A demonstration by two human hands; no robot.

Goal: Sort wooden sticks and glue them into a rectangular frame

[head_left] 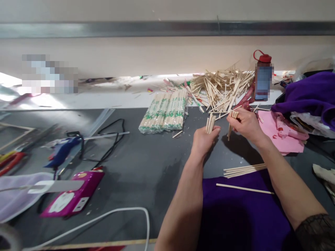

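My left hand is closed round a small bundle of pale wooden sticks, their ends poking up above the thumb. To its right, my right hand grips a second bundle of sticks, with ends showing above and below the fingers. Both hands are held over the dark grey table, a short gap apart. Several loose sticks lie near my right forearm, and a single stick rests on the purple cloth in front of me.
A large heap of loose sticks lies at the back, beside a red-capped bottle. Plastic-wrapped bundles sit left of my hands. Pink cloth lies at right. At left are a blue-handled tool, magenta box and white cable.
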